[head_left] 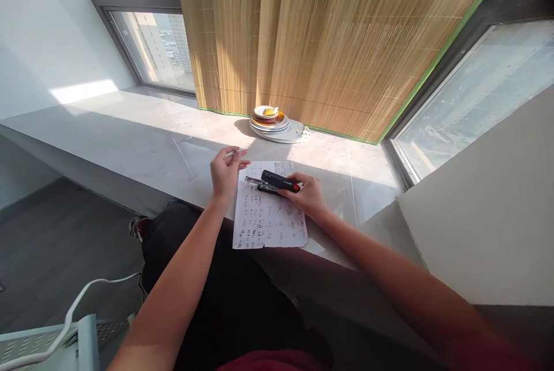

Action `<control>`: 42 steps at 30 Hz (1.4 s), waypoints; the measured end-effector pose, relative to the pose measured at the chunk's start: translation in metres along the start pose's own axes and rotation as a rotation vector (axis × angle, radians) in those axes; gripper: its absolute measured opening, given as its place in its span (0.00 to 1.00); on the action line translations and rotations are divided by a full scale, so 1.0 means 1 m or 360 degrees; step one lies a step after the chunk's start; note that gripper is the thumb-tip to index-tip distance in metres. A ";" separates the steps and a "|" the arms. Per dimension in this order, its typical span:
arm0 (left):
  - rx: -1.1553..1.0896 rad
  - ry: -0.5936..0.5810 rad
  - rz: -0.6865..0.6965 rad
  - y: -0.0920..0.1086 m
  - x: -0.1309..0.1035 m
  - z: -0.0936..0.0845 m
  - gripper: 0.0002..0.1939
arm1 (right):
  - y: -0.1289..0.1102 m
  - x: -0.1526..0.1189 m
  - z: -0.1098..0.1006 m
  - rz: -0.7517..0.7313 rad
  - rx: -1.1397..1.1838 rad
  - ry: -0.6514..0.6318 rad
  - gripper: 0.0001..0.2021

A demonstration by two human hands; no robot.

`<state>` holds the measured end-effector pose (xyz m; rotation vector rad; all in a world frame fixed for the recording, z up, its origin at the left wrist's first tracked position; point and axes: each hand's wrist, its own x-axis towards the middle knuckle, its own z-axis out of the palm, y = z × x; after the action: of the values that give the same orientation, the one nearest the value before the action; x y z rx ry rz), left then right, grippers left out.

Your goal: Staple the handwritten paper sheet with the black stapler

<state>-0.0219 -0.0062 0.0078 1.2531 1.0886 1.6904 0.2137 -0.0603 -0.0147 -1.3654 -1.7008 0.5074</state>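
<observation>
My right hand (309, 193) grips a black stapler (277, 179) with a red part at its back end. The stapler is spread apart, and a silver metal rail (251, 180) sticks out at its left. Beneath it lies a white sheet of paper (270, 227) covered in handwriting, partly over the ledge's front edge. My left hand (225, 172) is raised just left of the stapler, above the sheet's upper left corner. Its fingers are curled with the tips close together, and a small thin thing seems to be between them, too small to name.
Behind the hands, a stack of plates (269, 124) stands on the pale window ledge (142, 123), near a hanging bamboo blind (311, 42). A white cable (82, 296) loops at the lower left over a pale perforated piece of furniture (89, 336). A wall rises at the right.
</observation>
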 end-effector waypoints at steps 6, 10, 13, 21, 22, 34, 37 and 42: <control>0.0387 -0.0454 0.0442 0.001 -0.013 0.005 0.12 | -0.013 -0.003 -0.003 -0.0524 -0.0203 0.0210 0.12; 0.0660 -0.0803 0.1096 -0.008 -0.019 0.004 0.07 | -0.019 -0.006 0.001 -0.0958 -0.0101 0.0225 0.12; 0.0767 -0.0928 0.1409 -0.012 -0.022 0.005 0.08 | -0.020 -0.007 0.006 -0.1174 -0.0060 0.0263 0.11; 0.0751 -0.0829 0.1558 -0.010 -0.025 0.006 0.06 | -0.019 -0.004 0.006 -0.1033 0.0027 0.0361 0.03; 0.0748 -0.0830 0.1559 -0.009 -0.026 0.006 0.06 | -0.019 -0.004 0.006 -0.0990 0.0050 0.0335 0.02; 0.1108 0.0005 0.0835 -0.020 0.032 -0.021 0.13 | 0.027 0.031 -0.025 -0.0406 -0.0090 0.0530 0.05; 0.1187 -0.0185 0.0583 -0.031 0.071 -0.030 0.12 | 0.059 0.045 -0.036 -0.0161 -0.0257 0.0419 0.12; 0.1599 -0.0697 0.0375 -0.059 0.102 -0.032 0.22 | 0.084 0.053 -0.039 0.0111 -0.0408 0.0210 0.13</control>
<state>-0.0720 0.1019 -0.0187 2.3032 1.6038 0.8787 0.2928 0.0073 -0.0382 -1.6085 -1.6561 0.2362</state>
